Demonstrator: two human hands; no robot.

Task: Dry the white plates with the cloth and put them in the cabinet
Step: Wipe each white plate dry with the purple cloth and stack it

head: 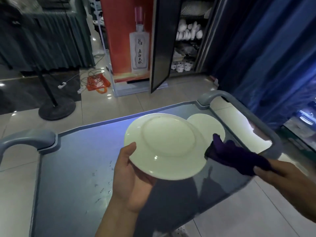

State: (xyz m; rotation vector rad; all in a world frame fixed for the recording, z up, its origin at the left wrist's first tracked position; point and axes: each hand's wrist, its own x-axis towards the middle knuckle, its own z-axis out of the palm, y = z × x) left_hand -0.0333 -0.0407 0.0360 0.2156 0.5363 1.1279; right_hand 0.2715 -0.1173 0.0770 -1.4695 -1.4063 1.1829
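Note:
My left hand (131, 177) grips a white plate (165, 146) by its near-left rim, thumb on top, and holds it upside down above the grey cart top (73, 168). My right hand (280, 175) grips a dark purple cloth (234, 156) whose far end touches the plate's right rim. A second white plate (208, 125) lies on the cart behind the held one, partly hidden by it. The cabinet (186, 40) stands beyond the cart with its dark door (162, 43) swung open and white crockery on its shelves.
Water drops (104, 182) dot the cart top left of my hand. Raised handles (25, 139) sit at the cart's corners. A red bottle poster (130, 38) stands left of the cabinet, an orange bag (97, 82) and cables lie on the floor, and a blue curtain (273, 48) hangs right.

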